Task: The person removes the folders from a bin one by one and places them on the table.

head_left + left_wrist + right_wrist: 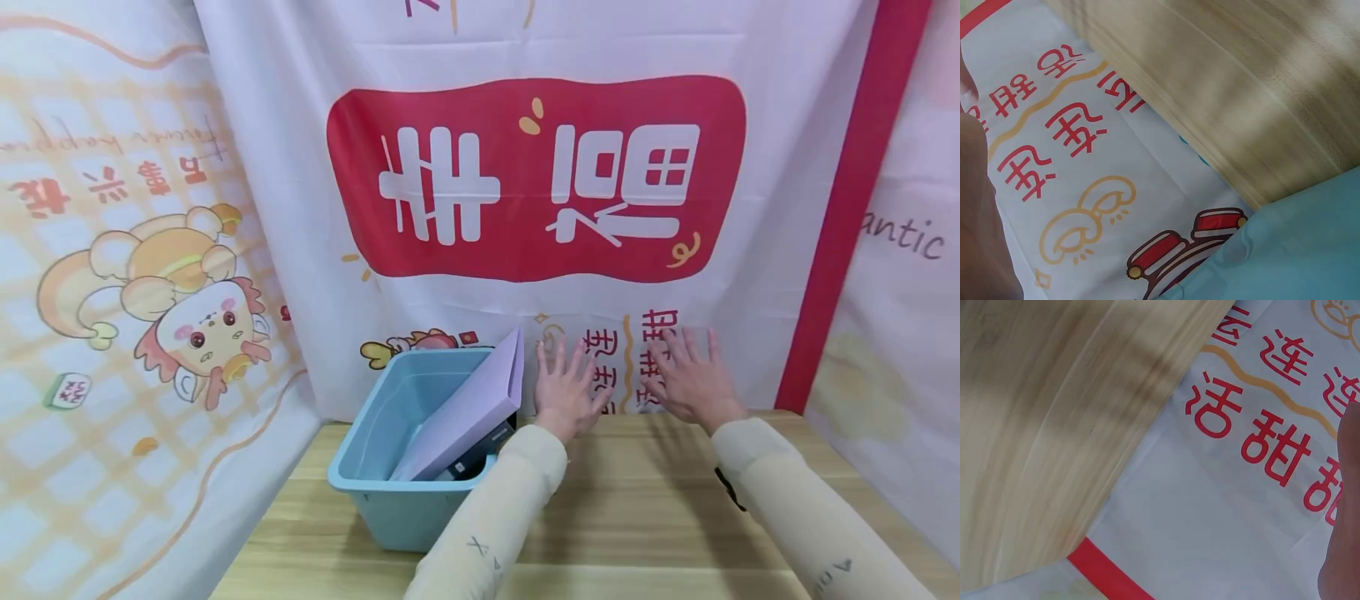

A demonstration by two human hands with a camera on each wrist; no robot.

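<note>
Purple folder (pixel 468 408) hiding bin (pixel 375 450) contents

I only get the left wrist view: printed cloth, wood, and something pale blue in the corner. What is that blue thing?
Observer: A blue bin standing on the table, by the left forearm.
Operator: Is anything in it?
Observer: Yes, a lilac folder leans inside, its top corner sticking out above the rim, with something dark under it.
Operator: What are the hands doing?
Observer: The left hand and right hand are both raised with fingers spread in front of the backdrop, holding nothing.
</note>
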